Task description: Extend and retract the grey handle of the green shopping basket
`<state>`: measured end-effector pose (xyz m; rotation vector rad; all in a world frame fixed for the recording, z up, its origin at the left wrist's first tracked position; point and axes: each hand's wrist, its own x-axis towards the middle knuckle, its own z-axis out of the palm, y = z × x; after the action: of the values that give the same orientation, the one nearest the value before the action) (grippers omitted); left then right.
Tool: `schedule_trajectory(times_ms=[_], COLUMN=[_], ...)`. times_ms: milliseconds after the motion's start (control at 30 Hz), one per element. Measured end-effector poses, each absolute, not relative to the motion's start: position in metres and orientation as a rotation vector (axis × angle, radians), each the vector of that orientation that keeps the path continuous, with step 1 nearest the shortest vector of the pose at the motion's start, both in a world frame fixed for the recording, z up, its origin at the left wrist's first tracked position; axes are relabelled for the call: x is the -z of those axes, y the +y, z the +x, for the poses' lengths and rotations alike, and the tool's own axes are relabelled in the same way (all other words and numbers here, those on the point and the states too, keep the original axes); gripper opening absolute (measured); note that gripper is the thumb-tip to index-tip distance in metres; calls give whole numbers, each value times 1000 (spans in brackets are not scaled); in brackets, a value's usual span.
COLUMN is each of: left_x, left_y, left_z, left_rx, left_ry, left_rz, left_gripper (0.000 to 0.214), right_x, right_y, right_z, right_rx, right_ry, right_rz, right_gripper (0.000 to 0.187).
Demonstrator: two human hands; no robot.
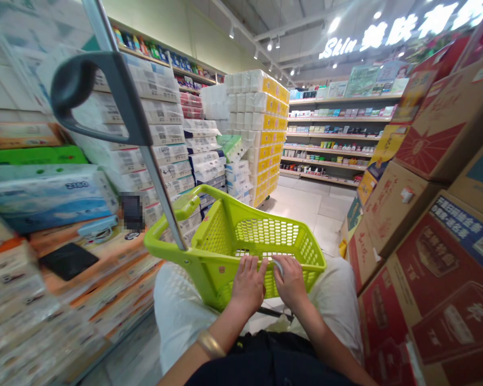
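A lime-green plastic shopping basket (209,236) with a tall metal pull handle (104,91) rests between my knees. My left hand (247,283) lies on the basket's near rim, fingers curled over the edge. My right hand (292,281) is beside it on the same rim, fingers bent round a small grey-white thing that I cannot make out. The two hands almost touch. A gold bracelet (210,343) sits on my left wrist. The basket's inside looks empty.
Stacked tissue and paper packs (48,198) fill the left side, with a black phone (68,261) lying on them. Red and brown cartons (434,214) are piled on the right. A white-and-yellow paper stack (261,134) and shelves (334,139) stand ahead across the tiled floor.
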<state>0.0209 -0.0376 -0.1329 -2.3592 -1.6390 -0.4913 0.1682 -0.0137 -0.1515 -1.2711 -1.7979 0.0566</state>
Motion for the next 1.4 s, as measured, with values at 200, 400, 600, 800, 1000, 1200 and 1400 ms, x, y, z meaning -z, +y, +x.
schedule_trajectory(times_ms=[200, 400, 600, 800, 1000, 1200, 1400], left_x=[132, 131, 134, 136, 134, 134, 135], left_y=[-38, -38, -37, -37, -37, -37, -36], left_z=[21, 21, 20, 20, 20, 20, 20], left_rx=[463, 485, 487, 491, 471, 482, 487], left_ry=[-1641, -1665, -1667, -1654, -1656, -1650, -1653], left_rz=[-2351, -2385, -2389, -2376, -2376, -2380, -2386], left_gripper=[63, 64, 64, 64, 64, 65, 65], right_x=[150, 155, 160, 153, 153, 154, 151], right_y=[-13, -7, 3, -5, -6, -3, -11], right_z=[171, 186, 202, 179, 182, 189, 167], right_rx=[-86, -9, 65, -68, -23, 44, -70], right_ry=[-1820, -1751, -1580, -1785, -1780, -1649, -1851], right_rz=[-1255, -1384, -1516, -1289, -1330, -1477, -1239], right_gripper=[27, 26, 29, 27, 27, 28, 30])
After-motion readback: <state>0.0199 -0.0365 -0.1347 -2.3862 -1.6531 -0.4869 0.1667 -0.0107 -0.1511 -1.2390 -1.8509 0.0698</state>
